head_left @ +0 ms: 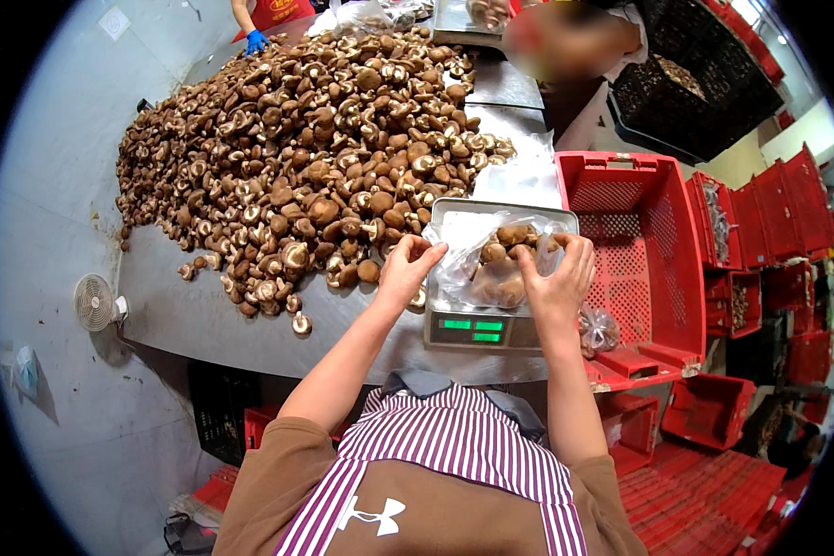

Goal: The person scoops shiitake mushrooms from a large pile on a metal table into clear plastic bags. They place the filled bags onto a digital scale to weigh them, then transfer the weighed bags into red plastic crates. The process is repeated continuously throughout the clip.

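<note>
Bag (491, 269) of mushrooms on scale (484, 326): left hand (406, 271) and right hand (558, 278) pinch its mouth open (keeps contents in). Loose mushroom heap (315, 157) at 10 o'clock; red crate (635, 246) at 3 o'clock.

Steel table (204, 320), mushroom heap (315, 157) (brown), scale (477, 329)
</note>
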`<state>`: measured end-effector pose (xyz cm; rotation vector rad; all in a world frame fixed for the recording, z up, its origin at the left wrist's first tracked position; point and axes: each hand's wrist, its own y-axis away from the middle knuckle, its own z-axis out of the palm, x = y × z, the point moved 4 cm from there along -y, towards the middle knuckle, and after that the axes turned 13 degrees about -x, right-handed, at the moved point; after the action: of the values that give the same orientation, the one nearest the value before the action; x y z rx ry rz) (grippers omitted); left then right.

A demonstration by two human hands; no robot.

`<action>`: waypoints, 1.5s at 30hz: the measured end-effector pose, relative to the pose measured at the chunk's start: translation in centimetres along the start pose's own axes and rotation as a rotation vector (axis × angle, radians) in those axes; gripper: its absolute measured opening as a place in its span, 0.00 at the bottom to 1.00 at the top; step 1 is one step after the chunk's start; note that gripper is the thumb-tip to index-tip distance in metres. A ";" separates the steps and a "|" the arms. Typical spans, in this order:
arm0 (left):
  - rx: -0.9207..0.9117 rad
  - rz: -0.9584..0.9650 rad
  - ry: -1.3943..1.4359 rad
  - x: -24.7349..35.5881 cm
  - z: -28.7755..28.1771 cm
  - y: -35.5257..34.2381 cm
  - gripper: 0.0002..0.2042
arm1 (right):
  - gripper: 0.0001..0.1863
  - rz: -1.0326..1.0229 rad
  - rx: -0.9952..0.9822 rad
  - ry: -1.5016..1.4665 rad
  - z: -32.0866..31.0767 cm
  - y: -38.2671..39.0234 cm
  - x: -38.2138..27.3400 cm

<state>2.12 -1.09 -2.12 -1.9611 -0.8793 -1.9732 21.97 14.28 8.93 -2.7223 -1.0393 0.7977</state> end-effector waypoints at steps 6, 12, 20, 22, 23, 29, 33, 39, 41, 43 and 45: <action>-0.093 0.062 0.112 2.0 2.4 -1.6 0.13 | 0.11 0.037 -0.084 -0.351 0.6 -1.1 1.0; -0.255 0.301 0.379 12.8 4.2 2.8 0.09 | 0.05 -0.018 -0.072 -0.764 -5.0 0.2 0.0; -0.360 0.149 0.351 12.1 7.2 3.3 0.07 | 0.12 0.118 -0.457 -1.080 -2.4 1.4 1.5; -0.377 0.149 0.270 11.0 7.6 2.2 0.07 | 0.16 0.023 -0.525 -1.309 0.8 0.8 1.6; -0.415 0.128 0.302 11.2 7.8 2.5 0.06 | 0.17 -0.030 -0.561 -1.291 -0.2 -0.1 -0.1; -0.611 0.091 0.274 12.1 10.1 2.8 0.04 | 0.14 0.016 -0.753 -1.223 -0.1 -0.9 1.3; -0.538 0.116 0.005 7.5 5.5 -2.8 0.05 | 0.12 -0.210 -0.488 -0.586 3.1 -1.5 6.7; -0.368 0.306 -0.865 4.1 4.7 -8.4 0.07 | 0.08 -0.486 -0.224 -0.320 3.8 2.1 4.8; -0.392 0.051 -0.700 3.4 4.1 -10.3 0.11 | 0.08 -0.782 -0.108 -0.101 5.4 6.0 1.4; -0.367 0.032 -0.509 -1.0 3.7 -12.9 0.10 | 0.07 -0.712 -0.152 -0.264 3.4 6.1 0.7; -0.384 -0.098 -0.163 0.5 3.8 -11.3 0.09 | 0.08 -0.452 -0.192 -0.577 2.6 4.6 2.0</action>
<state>-1.00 10.13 -4.74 -2.3561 -0.6806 -2.1951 24.63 11.89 4.54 -2.2696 -1.8361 1.4865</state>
